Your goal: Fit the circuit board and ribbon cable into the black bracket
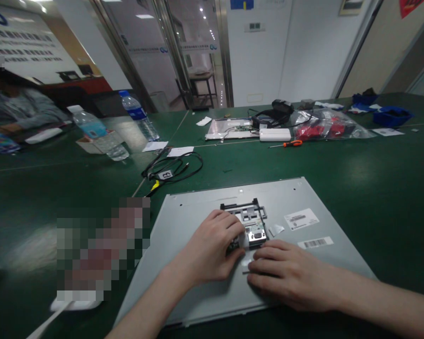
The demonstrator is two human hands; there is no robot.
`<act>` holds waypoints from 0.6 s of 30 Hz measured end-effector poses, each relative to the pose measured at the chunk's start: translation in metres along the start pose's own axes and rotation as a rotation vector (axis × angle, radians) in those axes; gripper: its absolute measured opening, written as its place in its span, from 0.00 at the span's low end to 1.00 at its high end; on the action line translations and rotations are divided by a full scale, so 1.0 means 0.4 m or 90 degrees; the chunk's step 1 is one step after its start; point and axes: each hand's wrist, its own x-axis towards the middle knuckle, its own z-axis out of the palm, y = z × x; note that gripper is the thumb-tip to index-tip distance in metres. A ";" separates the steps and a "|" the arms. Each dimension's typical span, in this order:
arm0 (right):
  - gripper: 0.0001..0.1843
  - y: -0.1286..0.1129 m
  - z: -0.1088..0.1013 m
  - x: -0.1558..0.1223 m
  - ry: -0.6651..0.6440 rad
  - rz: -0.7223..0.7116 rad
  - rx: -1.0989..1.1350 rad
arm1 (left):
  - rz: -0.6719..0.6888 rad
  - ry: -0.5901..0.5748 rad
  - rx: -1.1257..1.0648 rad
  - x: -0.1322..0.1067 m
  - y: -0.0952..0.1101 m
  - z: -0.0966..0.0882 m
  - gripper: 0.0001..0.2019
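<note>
A large grey metal display panel (pixel 205 221) lies back side up on the green table in front of me. Near its middle sits a small black-framed bracket (pixel 249 205) with a silver connector block (pixel 256 236). My left hand (pixel 215 247) curls its fingers and thumb around the left side of this bracket, hiding part of it. Just below the connector, my right hand (pixel 291 275) rests on the panel with fingers stretched out beside a strip of clear tape (pixel 247 261). A crumpled bit of clear film (pixel 276 230) lies right of the bracket.
Black cables (pixel 176 169) lie behind the panel, and an orange-handled screwdriver (pixel 292 143) farther back. Two water bottles (pixel 99 134) stand at the back left, where another person sits. A plastic bag with red items (pixel 325 127) and a blue tray (pixel 392 115) are at the back right.
</note>
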 end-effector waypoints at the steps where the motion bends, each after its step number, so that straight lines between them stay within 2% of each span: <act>1: 0.11 0.000 0.000 0.000 -0.003 0.000 0.000 | -0.001 0.002 -0.006 0.001 0.001 -0.001 0.10; 18: 0.11 0.001 0.007 0.000 -0.022 -0.006 0.020 | -0.008 -0.005 -0.025 0.005 -0.001 0.008 0.06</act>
